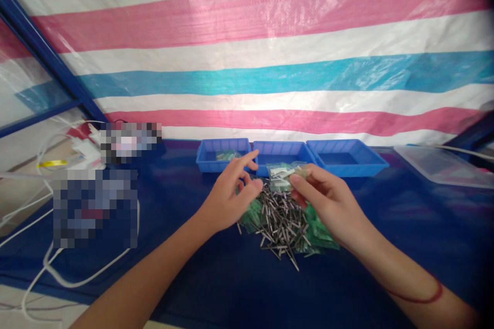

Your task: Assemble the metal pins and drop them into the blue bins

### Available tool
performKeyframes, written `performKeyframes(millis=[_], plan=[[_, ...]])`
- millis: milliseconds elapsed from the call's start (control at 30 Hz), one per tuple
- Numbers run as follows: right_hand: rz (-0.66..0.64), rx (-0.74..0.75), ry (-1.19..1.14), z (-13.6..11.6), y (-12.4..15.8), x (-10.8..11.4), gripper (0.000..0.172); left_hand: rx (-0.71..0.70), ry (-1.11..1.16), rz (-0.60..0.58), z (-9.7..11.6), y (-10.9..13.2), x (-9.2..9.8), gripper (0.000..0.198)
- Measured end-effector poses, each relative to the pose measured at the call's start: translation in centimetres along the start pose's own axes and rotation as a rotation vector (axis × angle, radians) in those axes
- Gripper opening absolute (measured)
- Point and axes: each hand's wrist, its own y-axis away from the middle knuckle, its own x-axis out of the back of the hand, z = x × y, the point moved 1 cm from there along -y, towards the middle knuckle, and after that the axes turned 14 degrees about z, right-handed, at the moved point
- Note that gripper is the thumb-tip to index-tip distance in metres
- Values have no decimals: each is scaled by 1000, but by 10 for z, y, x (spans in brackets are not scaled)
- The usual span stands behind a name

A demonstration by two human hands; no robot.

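Observation:
A heap of thin metal pins (pixel 280 221) lies on green plastic bags (pixel 320 231) in the middle of the blue table. My left hand (pixel 231 190) hovers over the heap's left edge, thumb and fingers curled in a pinch; what it holds, if anything, is too small to see. My right hand (pixel 328 195) is closed on a small clear bag with a white label (pixel 281 175), held above the heap's far side.
Three blue trays stand in a row behind the heap: left (pixel 222 154) with a few small bags, middle (pixel 283 157), right (pixel 345 157). A clear plastic lid (pixel 443 164) lies far right. White cables (pixel 57 267) trail at the left edge. A striped tarp hangs behind.

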Motion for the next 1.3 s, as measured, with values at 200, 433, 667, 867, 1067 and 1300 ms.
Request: performKeyframes(millis=[200, 433, 667, 867, 1067, 1300], plan=[[-1, 841, 462, -1, 0, 9, 26, 531, 296, -117, 6, 0, -15, 48], [70, 915, 544, -8, -4, 11, 40, 362, 70, 284, -19, -33, 39, 36], [96, 781, 573, -7, -8, 15, 35, 140, -751, 184, -59, -72, 82, 38], [-157, 808, 683, 2, -3, 2, 16, -12, -1153, 38, -45, -66, 63, 36], [-241, 813, 727, 3, 5, -7, 17, -112, -1021, -274, -24, -25, 48, 41], [-265, 816, 713, 6, 8, -9, 16, -24, -963, -265, -38, 5, 36, 50]])
